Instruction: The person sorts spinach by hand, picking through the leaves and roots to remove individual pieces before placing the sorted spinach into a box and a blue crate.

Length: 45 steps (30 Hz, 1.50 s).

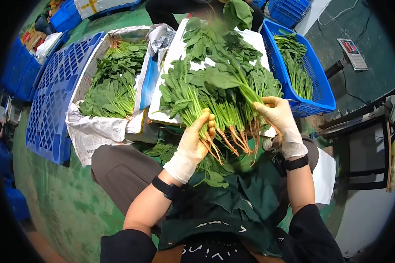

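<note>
My left hand (196,139), in a pale glove, is closed round the stems of a spinach bunch (178,90) near its orange roots. My right hand (278,115), gloved too, pinches the stems of a smaller spinach bunch (241,81), its leaves pointing up and left. Between the hands, more spinach (226,111) lies with its roots over the near edge of a white board (157,103). Further leaves cover the far part of the board. Loose leaves (215,179) rest below my left hand, near my lap.
A newspaper-lined box (96,125) of spinach stands left, beside a blue pallet (52,96). On the right are a blue crate (322,98) with spinach and a scale display (353,53). Another person's dark-clothed legs (162,11) are beyond the board.
</note>
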Tool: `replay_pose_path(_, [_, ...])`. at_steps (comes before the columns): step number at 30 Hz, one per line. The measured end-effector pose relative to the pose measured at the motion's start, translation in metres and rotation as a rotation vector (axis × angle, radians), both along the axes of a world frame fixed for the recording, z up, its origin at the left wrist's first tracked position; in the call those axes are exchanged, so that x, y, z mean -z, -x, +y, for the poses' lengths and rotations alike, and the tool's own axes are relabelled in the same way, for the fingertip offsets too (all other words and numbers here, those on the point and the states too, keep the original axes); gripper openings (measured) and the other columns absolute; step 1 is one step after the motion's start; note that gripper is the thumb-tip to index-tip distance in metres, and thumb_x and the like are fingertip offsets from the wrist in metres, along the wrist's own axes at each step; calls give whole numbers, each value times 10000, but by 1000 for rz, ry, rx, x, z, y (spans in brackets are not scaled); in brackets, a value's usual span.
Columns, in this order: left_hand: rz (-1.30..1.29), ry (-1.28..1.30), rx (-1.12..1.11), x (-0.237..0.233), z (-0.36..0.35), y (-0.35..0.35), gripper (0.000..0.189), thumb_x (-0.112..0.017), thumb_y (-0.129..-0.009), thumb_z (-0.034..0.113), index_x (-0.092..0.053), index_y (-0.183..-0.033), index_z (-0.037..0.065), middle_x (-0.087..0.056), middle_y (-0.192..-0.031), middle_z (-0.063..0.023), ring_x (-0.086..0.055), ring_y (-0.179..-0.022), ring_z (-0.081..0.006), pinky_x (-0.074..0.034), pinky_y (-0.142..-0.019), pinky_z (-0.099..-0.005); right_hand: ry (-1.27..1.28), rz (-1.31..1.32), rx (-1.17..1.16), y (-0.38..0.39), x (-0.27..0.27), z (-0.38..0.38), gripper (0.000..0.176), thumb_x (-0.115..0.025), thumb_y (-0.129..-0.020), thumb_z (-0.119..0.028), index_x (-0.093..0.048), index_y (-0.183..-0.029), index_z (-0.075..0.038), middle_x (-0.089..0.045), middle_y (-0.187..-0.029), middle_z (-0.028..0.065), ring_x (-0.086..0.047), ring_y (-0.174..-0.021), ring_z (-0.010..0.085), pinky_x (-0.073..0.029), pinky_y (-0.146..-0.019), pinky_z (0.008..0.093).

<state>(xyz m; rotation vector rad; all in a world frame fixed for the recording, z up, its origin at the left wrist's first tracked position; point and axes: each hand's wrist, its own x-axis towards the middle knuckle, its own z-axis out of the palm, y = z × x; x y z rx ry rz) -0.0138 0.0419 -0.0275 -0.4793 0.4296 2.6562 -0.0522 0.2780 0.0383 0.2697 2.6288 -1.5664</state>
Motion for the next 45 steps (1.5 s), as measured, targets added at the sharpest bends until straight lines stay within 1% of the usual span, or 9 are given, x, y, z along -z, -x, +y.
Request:
replay_pose_path(7, [77, 70, 17, -4, 6, -5, 174, -588, -873, 90, -566, -1046, 96, -624, -919, -37, -611, -719, -96, -537, -617, -202, 606, -23, 40, -12, -52, 12, 282, -602, -874, -266, -539, -783, -7, -454, -562, -29, -267, -326, 34, -211, -316, 188])
replay_pose_path(11, [140, 162, 45, -14, 13, -11, 313, -646, -843, 141, -513, -1118, 72, -633, -1012, -87, -570, -671, -103, -471, -564, -218, 677, 103, 116, -54, -67, -23, 291, -641, -850, -274, -593, -905, 8, -517, -611, -15, -373, -414, 18, -253, -367, 158])
replay_pose_path(17, [155, 308, 46, -9, 26, -22, 200, -696, -806, 249, -578, -835, 90, -522, -631, 46, -446, -482, -58, -354, -427, -192, -328, 298, -105, -79, 9, -84, 407, -677, -791, -220, -582, -1107, 20, -579, -899, 155, -586, -729, 249, -470, -667, 332])
replay_pose_path(18, [127, 351, 40, -6, 25, -23, 203, -706, -796, 247, -579, -815, 89, -520, -623, 45, -443, -479, -56, -352, -423, -192, -356, 497, -70, -79, 26, -88, 300, -685, -775, -127, -631, -1040, 4, -568, -753, 99, -540, -602, 178, -441, -563, 274])
replay_pose_path(30, [123, 103, 75, 12, 13, -16, 224, -643, -850, 226, -554, -961, 53, -572, -705, -8, -441, -451, -46, -363, -389, -167, 60, 616, -6, -111, 28, -105, 140, -684, -743, -12, -610, -861, 3, -608, -836, 109, -593, -761, 225, -467, -686, 306])
replay_pose_path(34, [175, -13, 141, 7, -13, -12, 316, -603, -875, 281, -557, -1073, 39, -642, -1016, -106, -402, -473, -30, -329, -401, -155, 288, 374, -9, -140, 12, -92, 106, -677, -755, -15, -620, -842, 4, -611, -824, 102, -585, -737, 210, -456, -689, 283])
replay_pose_path(37, [277, -17, 148, 5, -25, -12, 377, -579, -885, 310, -528, -1135, 32, -628, -1054, -111, -430, -491, -35, -362, -428, -166, -182, -124, -774, -139, -37, -57, 243, -696, -779, -217, -642, -840, 12, -593, -683, 101, -568, -629, 177, -446, -605, 295])
replay_pose_path(43, [443, 33, 228, -7, -23, -28, 417, -566, -893, 291, -489, -1201, 20, -601, -1111, -121, -555, -678, -89, -447, -544, -205, 16, 226, -169, -108, -47, -93, 309, -720, -752, -211, -645, -950, 15, -633, -756, 105, -565, -587, 118, -459, -562, 250])
replay_pose_path(45, [449, 86, 207, -9, -18, -31, 432, -576, -874, 335, -500, -1159, 19, -600, -803, -32, -525, -593, -85, -484, -617, -253, 19, 403, -124, -95, -13, -105, 319, -724, -746, -85, -610, -1019, 34, -635, -770, 38, -541, -638, 46, -451, -574, 196])
